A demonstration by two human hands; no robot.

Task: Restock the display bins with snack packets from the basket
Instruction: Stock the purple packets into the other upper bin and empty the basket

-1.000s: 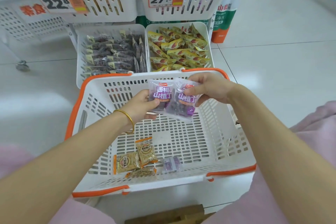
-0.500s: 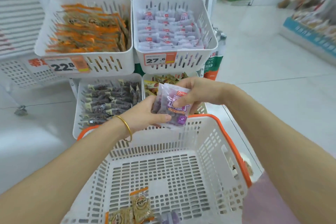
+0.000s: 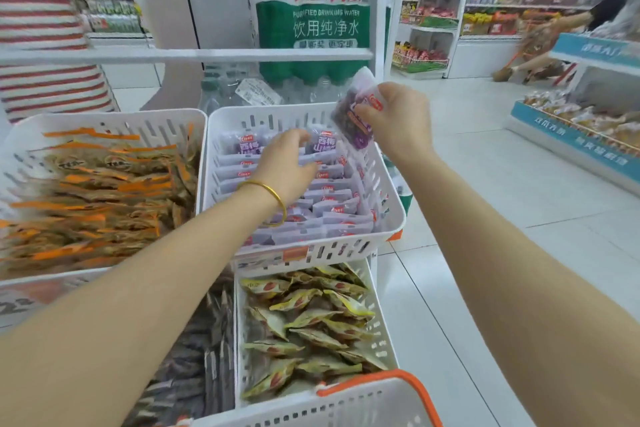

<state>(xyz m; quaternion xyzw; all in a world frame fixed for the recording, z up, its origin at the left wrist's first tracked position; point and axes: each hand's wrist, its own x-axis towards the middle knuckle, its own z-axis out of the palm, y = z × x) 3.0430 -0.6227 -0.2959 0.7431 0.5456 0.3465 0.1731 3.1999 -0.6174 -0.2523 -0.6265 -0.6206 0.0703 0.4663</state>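
Note:
The upper right display bin (image 3: 393, 218) is white and holds rows of purple-and-white snack packets (image 3: 332, 204). My left hand (image 3: 284, 163), with a gold bangle, reaches into it; its fingers curve down among the back-row packets, and any grip is hidden. My right hand (image 3: 398, 118) pinches a purple snack packet (image 3: 351, 114) tilted above the bin's back right corner. Only the orange-rimmed white basket's (image 3: 384, 392) top corner shows at the bottom edge.
An upper left bin (image 3: 145, 121) holds orange-brown packets. Below are a bin of yellow packets (image 3: 311, 322) and one of dark packets (image 3: 194, 367). A shrink-wrapped pack of water bottles (image 3: 311, 21) stands behind. A low blue display (image 3: 571, 139) and shelves lie right across tiled floor.
Both hands rose from the basket to the upper right bin. The left hand let go of the packet stack and went into the bin; the right hand kept a packet and lifted it.

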